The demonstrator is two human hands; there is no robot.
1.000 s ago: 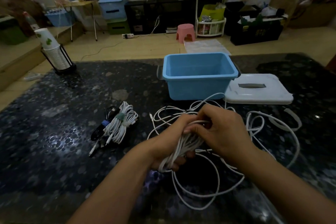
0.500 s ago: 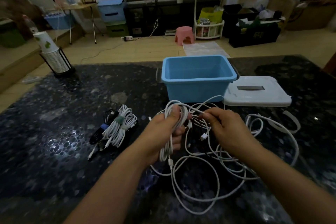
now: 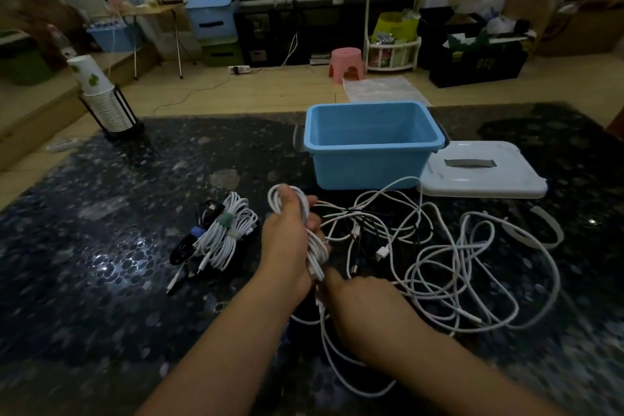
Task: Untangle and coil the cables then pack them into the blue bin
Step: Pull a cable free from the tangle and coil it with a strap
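My left hand (image 3: pixel 287 240) grips a part-wound coil of white cable (image 3: pixel 312 246), held upright above the dark table. My right hand (image 3: pixel 361 307) sits just below and right of the coil, fingers curled on the same white cable where it trails down. A loose tangle of white and thin black cables (image 3: pixel 439 263) spreads to the right. The blue bin (image 3: pixel 371 159) stands behind, with nothing visible inside. A tied bundle of white cable (image 3: pixel 226 236) lies to the left, next to a black cable (image 3: pixel 184 246).
A white lid (image 3: pixel 479 172) lies right of the bin. A stack of paper cups in a black holder (image 3: pixel 104 101) stands at the table's far left corner. The table (image 3: pixel 101 280) is dark speckled stone. Clutter and a pink stool (image 3: pixel 347 62) sit on the floor beyond.
My right hand has dropped from the top of the coil to below it, near my left wrist. My left hand holds the coil more upright. The loose cable has spread out to the right.
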